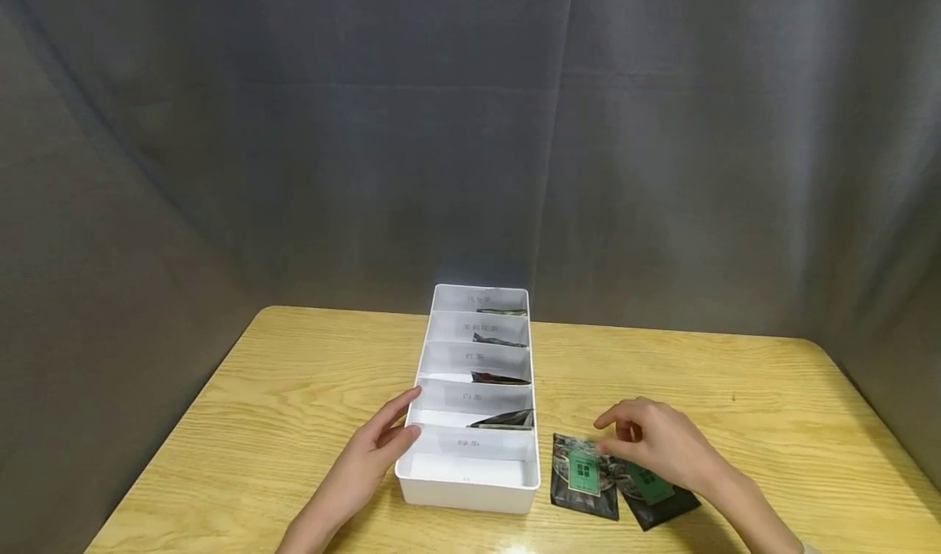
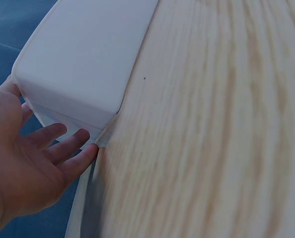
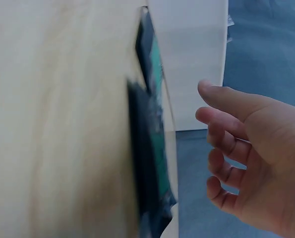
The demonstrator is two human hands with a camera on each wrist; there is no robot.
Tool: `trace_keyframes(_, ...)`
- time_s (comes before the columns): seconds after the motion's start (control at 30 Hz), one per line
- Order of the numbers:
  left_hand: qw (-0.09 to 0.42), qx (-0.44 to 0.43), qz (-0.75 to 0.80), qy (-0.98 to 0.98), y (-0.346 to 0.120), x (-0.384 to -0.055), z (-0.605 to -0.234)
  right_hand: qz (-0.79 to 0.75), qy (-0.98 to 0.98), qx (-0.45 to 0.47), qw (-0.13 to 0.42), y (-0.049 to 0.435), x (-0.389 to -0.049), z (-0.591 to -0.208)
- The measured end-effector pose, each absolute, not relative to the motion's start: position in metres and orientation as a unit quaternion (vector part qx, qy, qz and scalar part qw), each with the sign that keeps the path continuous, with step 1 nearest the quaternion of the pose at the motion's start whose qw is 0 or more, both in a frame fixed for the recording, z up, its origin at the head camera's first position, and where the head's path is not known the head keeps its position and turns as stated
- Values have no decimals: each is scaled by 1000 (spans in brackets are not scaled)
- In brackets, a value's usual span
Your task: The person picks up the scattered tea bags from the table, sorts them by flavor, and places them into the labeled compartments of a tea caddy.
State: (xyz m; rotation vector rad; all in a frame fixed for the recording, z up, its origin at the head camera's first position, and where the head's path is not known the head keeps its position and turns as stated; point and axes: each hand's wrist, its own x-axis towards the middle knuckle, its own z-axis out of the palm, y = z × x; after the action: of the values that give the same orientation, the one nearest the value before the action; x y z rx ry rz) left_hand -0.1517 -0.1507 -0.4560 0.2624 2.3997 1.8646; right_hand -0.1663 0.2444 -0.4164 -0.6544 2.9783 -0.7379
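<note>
A white divided storage box (image 1: 470, 493) stands on the table, with dark sachets such as this one (image 1: 503, 419) in its farther compartments; its nearest compartment holds none. My left hand (image 1: 367, 456) touches the box's left side near the front, thumb and index fingertip at the rim, other fingers loosely extended in the left wrist view. To the right of the box lie two black tea sachets with green labels, a left one (image 1: 584, 484) and a right one (image 1: 654, 497), touching or slightly overlapping. Above them hovers my right hand (image 1: 662, 444), fingers loosely bent, holding nothing.
The wooden table (image 1: 243, 456) carries the box and the sachets. A dark grey curtain (image 1: 367, 145) hangs behind the table and along both sides. Printed characters label the box's compartments.
</note>
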Motion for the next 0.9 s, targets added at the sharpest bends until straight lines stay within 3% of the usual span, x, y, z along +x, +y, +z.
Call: trace_keyframes(0.9, 53, 85, 612, 784, -151, -152, -455, -148, 965, -216, -26, 260, -159, -437)
